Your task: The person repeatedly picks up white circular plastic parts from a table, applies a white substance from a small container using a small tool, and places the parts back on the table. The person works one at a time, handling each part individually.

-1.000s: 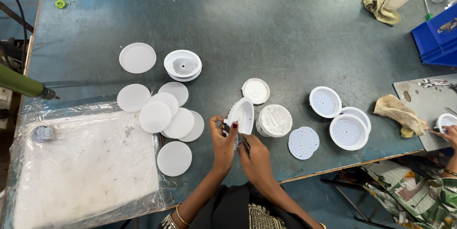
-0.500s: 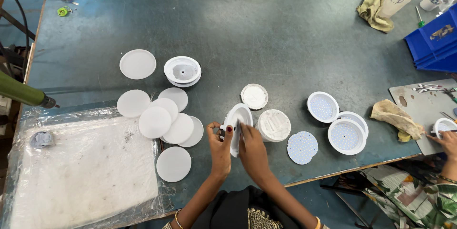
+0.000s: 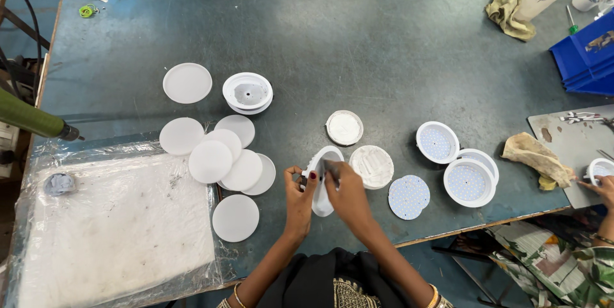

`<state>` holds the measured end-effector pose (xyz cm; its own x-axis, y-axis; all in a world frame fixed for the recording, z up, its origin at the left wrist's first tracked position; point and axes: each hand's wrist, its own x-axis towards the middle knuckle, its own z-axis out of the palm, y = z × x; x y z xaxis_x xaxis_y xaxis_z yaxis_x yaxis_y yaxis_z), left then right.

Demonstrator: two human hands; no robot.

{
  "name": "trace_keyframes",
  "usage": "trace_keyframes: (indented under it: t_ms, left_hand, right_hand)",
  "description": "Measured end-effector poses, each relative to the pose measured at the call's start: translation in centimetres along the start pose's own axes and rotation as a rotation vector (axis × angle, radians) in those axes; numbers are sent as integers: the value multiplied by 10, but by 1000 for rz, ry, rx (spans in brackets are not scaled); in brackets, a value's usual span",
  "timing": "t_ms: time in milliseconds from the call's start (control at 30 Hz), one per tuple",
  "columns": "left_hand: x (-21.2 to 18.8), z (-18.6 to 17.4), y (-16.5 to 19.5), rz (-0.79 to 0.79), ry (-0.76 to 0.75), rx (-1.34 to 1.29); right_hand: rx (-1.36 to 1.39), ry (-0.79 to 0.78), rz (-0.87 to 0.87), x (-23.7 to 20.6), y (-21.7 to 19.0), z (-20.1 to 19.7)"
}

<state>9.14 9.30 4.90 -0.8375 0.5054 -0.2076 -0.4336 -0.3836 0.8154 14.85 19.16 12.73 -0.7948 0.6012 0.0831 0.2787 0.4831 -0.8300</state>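
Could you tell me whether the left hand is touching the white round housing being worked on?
Touching: in the head view, the left hand grips the tilted white housing at its left rim.

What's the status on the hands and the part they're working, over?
Left hand grips the round white plastic lamp housing, tilted on edge. Right hand holds a thin grey tool inside it. White discs lie left, apart.

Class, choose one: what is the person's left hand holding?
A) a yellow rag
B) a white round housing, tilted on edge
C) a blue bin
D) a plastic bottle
B: the left hand grips the white housing on edge, with the right hand over it.
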Motion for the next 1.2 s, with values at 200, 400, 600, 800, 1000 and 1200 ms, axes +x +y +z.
trace_keyframes:
  t_ms: [200,400,600,800,1000,1200]
  left_hand:
    - [15,-13,3,-117,41,-124]
    - [45,-43,-16,-296,81,-126]
    - [100,-108,-92,-289,179,-81]
    - [126,-151,-132,-296,205,15]
    - [89,-99,-56,514,167,1228]
    - [39,32,-100,-204,-667,797]
  right_hand:
    - [-235,-183,-551,-34,1,-4]
    - [-152,-194,-438,-34,36,-38]
    - [50,223,-54,-33,88,-99]
    - [173,504,178,-61,128,-154]
    - [433,753,289,-98,159,-196]
    - [554,830,323,-100,183,-198]
